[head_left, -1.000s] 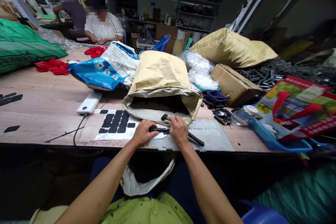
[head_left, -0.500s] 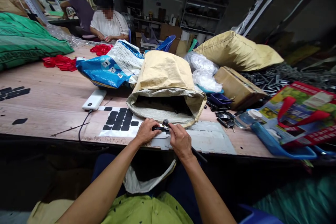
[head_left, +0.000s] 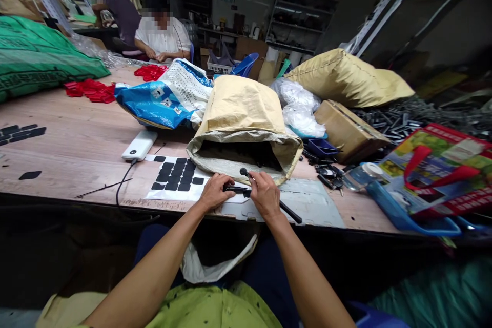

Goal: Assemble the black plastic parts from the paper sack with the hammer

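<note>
At the table's near edge, my left hand [head_left: 216,192] is closed round one end of a black rod-like part [head_left: 238,190]. My right hand [head_left: 265,195] pinches a small black piece with a round head [head_left: 243,171], held just above that part. From beneath the right hand a black tube [head_left: 291,212] slants toward the table edge; whether it joins the rod-like part is hidden by the fingers. Right behind both hands gapes the mouth of a tan sack [head_left: 246,107], dark inside. A white sheet with several black rounded pads [head_left: 179,174] lies beside my left hand.
A white power bank [head_left: 139,145] with a cable lies to the left. Behind are a blue-and-white bag [head_left: 161,97] and red pieces [head_left: 90,90]. On the right stand a cardboard box [head_left: 349,130], a jar [head_left: 361,177] and a blue tray [head_left: 407,215]. Two people sit across the table.
My right hand has risen slightly with the round-headed piece, which now stands higher over the rod-like part. More of the black tube shows to the right. My left hand stays nearly in place.
</note>
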The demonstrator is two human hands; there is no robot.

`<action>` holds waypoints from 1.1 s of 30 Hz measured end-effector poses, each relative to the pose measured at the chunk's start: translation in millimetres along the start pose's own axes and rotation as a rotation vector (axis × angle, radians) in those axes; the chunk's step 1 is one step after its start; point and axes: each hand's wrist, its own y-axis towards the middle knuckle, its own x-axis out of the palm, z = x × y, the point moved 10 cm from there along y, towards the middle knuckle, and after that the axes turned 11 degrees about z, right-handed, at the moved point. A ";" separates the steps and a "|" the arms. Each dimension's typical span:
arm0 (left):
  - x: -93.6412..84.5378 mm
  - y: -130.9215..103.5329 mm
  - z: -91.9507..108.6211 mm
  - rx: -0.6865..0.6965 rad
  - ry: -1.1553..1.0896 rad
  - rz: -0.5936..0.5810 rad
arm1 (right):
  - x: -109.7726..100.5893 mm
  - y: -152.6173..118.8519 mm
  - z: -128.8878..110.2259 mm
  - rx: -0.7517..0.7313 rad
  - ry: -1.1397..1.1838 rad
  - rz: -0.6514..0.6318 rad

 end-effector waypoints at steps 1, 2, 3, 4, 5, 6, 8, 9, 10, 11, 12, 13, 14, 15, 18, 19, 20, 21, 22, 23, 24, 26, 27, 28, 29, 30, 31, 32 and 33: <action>0.0 0.1 -0.4 -0.001 -0.004 -0.001 | 4.5 3.8 6.2 0.004 -0.024 -0.011; 0.3 0.3 -0.8 0.001 -0.004 -0.003 | 9.5 6.5 12.3 0.012 -0.047 -0.021; 0.8 0.4 -1.1 0.005 -0.002 -0.007 | 14.8 8.2 17.5 0.017 -0.063 -0.030; 1.4 0.6 -1.6 0.011 0.001 -0.010 | 20.4 8.6 21.3 0.017 -0.074 -0.040; 1.9 0.7 -2.1 0.016 0.003 -0.011 | 25.8 8.1 24.3 0.017 -0.081 -0.049; 2.3 0.8 -2.7 0.020 0.002 -0.011 | 30.6 6.8 26.1 0.015 -0.085 -0.054; 3.0 0.8 -4.1 0.024 -0.004 -0.006 | 36.7 3.1 27.5 0.011 -0.092 -0.046; 3.4 0.8 -5.0 0.024 -0.007 -0.005 | 38.1 1.2 27.5 0.011 -0.096 -0.035; 3.9 0.7 -5.9 0.022 -0.010 -0.005 | 38.6 -0.5 27.3 0.012 -0.102 -0.023; 4.4 0.6 -6.9 0.020 -0.012 -0.006 | 38.6 -1.9 27.0 0.013 -0.108 -0.012; 4.8 0.5 -7.7 0.019 -0.013 -0.005 | 38.5 -3.0 26.7 0.014 -0.113 -0.005; 5.2 0.4 -8.4 0.020 -0.014 -0.006 | 38.4 -3.8 26.4 0.015 -0.118 -0.003; 5.7 0.3 -9.0 0.022 -0.013 -0.007 | 38.4 -4.3 26.1 0.014 -0.121 -0.005; 6.2 0.2 -9.5 0.026 -0.011 -0.008 | 38.5 -4.7 25.9 0.013 -0.123 -0.008; 8.0 -0.2 -10.7 0.037 0.006 -0.014 | 38.4 -5.2 25.6 0.013 -0.129 -0.016; 8.5 -0.3 -11.1 0.040 0.014 -0.014 | 38.2 -5.3 25.6 0.013 -0.131 -0.016; 8.8 -0.4 -11.3 0.042 0.021 -0.014 | 38.1 -5.5 25.4 0.012 -0.131 -0.016; 9.0 -0.4 -11.5 0.043 0.027 -0.011 | 38.0 -5.6 25.3 0.012 -0.132 -0.015; 9.3 -0.4 -11.7 0.044 0.032 -0.009 | 38.0 -5.7 25.2 0.012 -0.131 -0.014; 9.6 -0.3 -11.7 0.046 0.036 -0.008 | 38.1 -5.9 25.1 0.011 -0.130 -0.014; 9.8 -0.2 -11.7 0.048 0.040 -0.007 | 38.3 -6.0 25.0 0.011 -0.130 -0.014; 10.1 -0.1 -11.6 0.052 0.048 -0.002 | 38.9 -6.2 25.1 0.011 -0.130 -0.017; 9.9 -0.1 -11.5 0.054 0.053 0.003 | 39.3 -6.3 25.3 0.012 -0.132 -0.019; 9.9 -0.2 -11.5 0.057 0.058 0.006 | 39.8 -6.4 25.6 0.013 -0.134 -0.023; 9.7 -0.4 -11.4 0.059 0.062 0.010 | 40.3 -6.5 25.9 0.015 -0.135 -0.027; 9.7 -0.6 -11.3 0.061 0.066 0.013 | 40.8 -6.6 26.2 0.018 -0.136 -0.032; 9.9 -0.9 -11.1 0.063 0.069 0.014 | 41.4 -6.7 26.6 0.021 -0.137 -0.037; 9.9 -1.1 -11.0 0.065 0.073 0.015 | 41.9 -6.7 26.7 0.022 -0.139 -0.043; 9.9 -1.0 -10.9 0.066 0.077 0.017 | 42.4 -6.6 26.8 0.023 -0.141 -0.048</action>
